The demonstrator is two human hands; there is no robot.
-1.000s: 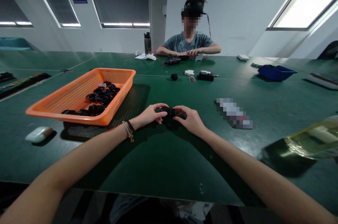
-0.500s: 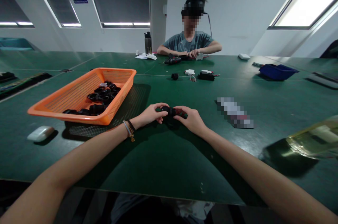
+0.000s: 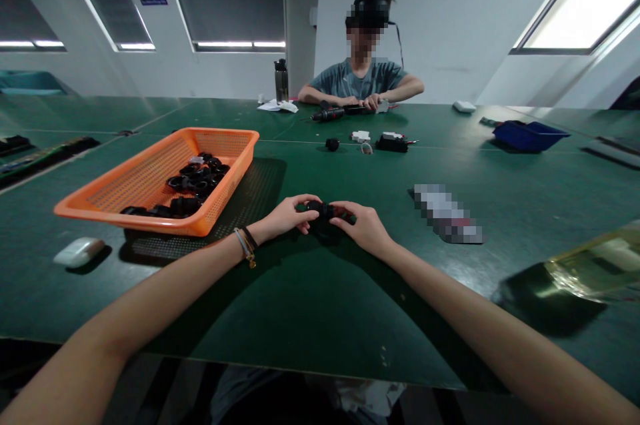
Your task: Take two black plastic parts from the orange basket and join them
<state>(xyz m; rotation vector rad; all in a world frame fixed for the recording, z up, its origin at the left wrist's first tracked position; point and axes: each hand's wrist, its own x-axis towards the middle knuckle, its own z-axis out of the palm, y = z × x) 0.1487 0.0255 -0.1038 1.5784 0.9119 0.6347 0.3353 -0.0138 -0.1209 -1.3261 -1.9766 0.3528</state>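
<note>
A small black cylindrical part (image 3: 323, 209) is held between my two hands, just above the green table (image 3: 320, 305). My left hand (image 3: 291, 214) pinches its left end with thumb and fingers. On the right end, the fingertips of my right hand (image 3: 361, 222) are closed round it. Its exact kind is too dark and small to make out. Left of my hands stands an orange plastic basket (image 3: 204, 225) with several black ring-like parts (image 3: 197, 178) in it.
A white case (image 3: 79, 252) lies at the left. To the right are a blurred-out flat object (image 3: 447, 215), a yellowish clear bottle (image 3: 600, 261) and a blue tray (image 3: 530, 135). Across the table a person (image 3: 363, 78) handles parts beside a black power drill (image 3: 327, 113).
Both hands keep their hold on the black part, with barely any finger movement. The whole view has shifted very slightly.
</note>
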